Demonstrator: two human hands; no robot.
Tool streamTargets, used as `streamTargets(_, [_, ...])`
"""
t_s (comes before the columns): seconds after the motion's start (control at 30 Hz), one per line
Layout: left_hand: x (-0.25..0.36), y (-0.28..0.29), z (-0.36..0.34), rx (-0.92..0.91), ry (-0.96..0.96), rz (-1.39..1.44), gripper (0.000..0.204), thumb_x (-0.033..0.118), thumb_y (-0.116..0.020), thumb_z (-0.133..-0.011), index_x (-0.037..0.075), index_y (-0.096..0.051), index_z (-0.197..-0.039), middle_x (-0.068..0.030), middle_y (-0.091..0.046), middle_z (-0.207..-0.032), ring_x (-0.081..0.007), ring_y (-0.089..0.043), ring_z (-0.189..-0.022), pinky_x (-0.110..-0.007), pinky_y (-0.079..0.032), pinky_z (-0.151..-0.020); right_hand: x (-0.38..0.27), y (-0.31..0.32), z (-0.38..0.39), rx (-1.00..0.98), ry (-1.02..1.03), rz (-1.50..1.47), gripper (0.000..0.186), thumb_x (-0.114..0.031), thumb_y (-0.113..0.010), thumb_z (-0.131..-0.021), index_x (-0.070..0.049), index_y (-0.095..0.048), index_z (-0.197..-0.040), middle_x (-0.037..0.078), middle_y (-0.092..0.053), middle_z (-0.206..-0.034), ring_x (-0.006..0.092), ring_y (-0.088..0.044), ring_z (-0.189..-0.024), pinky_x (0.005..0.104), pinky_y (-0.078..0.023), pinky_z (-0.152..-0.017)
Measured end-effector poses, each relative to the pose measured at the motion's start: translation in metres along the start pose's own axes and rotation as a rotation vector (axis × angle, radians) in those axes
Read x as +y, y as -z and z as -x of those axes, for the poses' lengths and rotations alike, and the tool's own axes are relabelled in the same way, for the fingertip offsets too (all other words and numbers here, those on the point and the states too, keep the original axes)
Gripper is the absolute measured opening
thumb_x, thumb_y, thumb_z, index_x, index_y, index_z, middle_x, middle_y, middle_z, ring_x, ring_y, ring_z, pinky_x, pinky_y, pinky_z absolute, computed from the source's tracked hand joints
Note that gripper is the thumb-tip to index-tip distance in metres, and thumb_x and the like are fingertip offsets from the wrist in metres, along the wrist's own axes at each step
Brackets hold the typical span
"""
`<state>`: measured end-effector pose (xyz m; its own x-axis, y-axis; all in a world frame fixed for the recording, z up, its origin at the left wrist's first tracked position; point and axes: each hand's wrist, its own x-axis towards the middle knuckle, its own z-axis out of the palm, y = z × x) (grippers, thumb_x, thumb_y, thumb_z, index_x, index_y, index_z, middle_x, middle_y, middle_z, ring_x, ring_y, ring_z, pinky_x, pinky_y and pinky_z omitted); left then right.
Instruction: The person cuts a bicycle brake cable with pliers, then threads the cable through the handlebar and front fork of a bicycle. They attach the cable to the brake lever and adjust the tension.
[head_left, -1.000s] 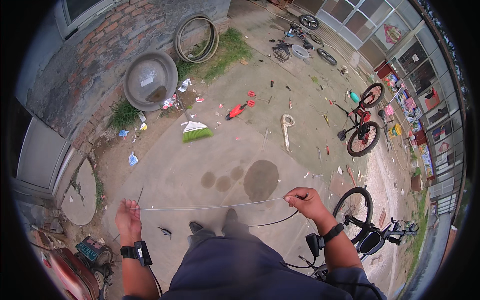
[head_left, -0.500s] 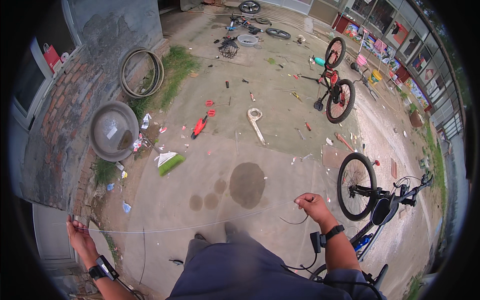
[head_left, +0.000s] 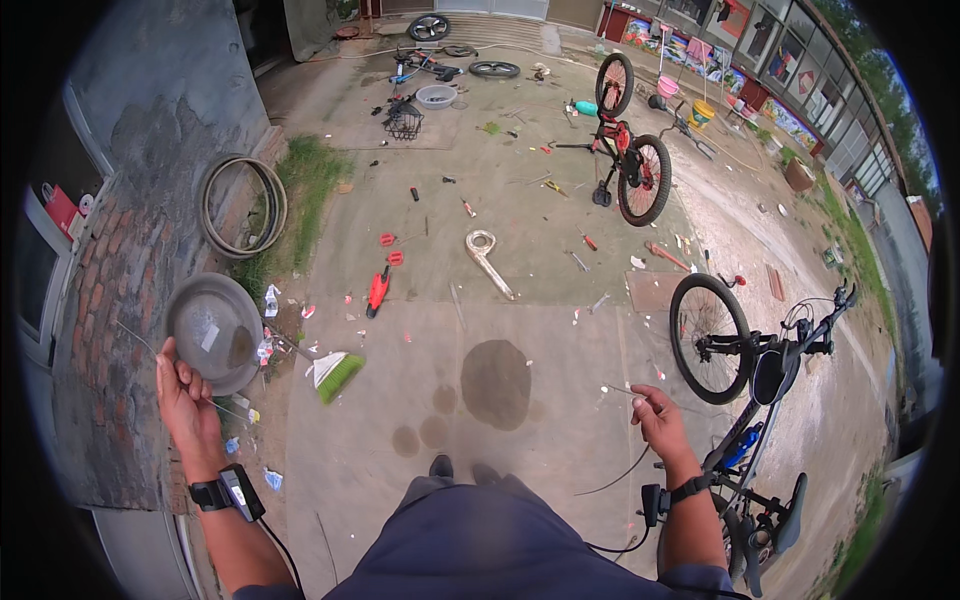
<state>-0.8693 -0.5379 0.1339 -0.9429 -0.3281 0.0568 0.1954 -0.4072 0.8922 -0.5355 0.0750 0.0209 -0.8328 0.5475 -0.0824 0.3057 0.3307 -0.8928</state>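
Head view: left hand (head_left: 185,400), eight o'clock, pinches thin wire (head_left: 136,337); right hand (head_left: 660,420), four o'clock, pinches dark cable (head_left: 628,473), lower end not yet attached.

A basin (head_left: 190,300) lies beyond the left fingers (head_left: 172,372) with a broom (head_left: 338,378) to its right and tyres (head_left: 279,210) behind it by the wall (head_left: 165,130), while a cable (head_left: 630,471) hangs from the right fingers (head_left: 648,406), left of the near bike (head_left: 768,375), the far bike (head_left: 624,138) standing behind, left of a bucket (head_left: 702,110).
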Motion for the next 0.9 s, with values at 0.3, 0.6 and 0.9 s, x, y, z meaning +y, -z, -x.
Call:
streamTargets(0.3, [-0.084,-0.113,0.077,-0.578,0.502,-0.109,0.036,0.032,-0.05,-0.113,0.001,-0.066,-0.121,0.0014,-0.051,-0.073,-0.008,-0.042,-0.056,-0.024,-0.034,-0.051,-0.14,-0.03,0.017,0.067,0.086,-0.16,0.053,-0.044,-0.041,-0.114,0.002,-0.063,-0.128,0.003,-0.061,-0.071,0.0039,-0.043,-0.047,0.0202,-0.035,-0.047])
streamTargets(0.6, [-0.166,-0.097,0.097,-0.596,0.702,-0.396,0.035,0.03,-0.051,-0.112,0.003,-0.064,-0.13,-0.0039,-0.064,-0.092,-0.0099,-0.057,-0.063,-0.024,-0.038,-0.052,-0.235,-0.004,0.022,-0.007,0.405,-0.945,0.062,-0.05,-0.029,-0.115,0.001,-0.061,-0.127,0.004,-0.052,-0.064,0.0084,-0.038,-0.041,0.0225,-0.03,-0.041])
streamTargets(0.9, [-0.241,-0.061,0.102,-0.245,0.934,-0.577,0.042,0.03,-0.045,-0.112,0.009,-0.051,-0.147,-0.0136,-0.064,-0.127,-0.0149,-0.064,-0.068,-0.025,-0.042,-0.053,-0.268,0.067,0.054,-0.202,0.697,-1.223,0.063,-0.053,-0.027,-0.114,-0.006,-0.052,-0.147,0.004,-0.05,-0.068,0.0128,-0.042,-0.041,0.0275,-0.029,-0.039])
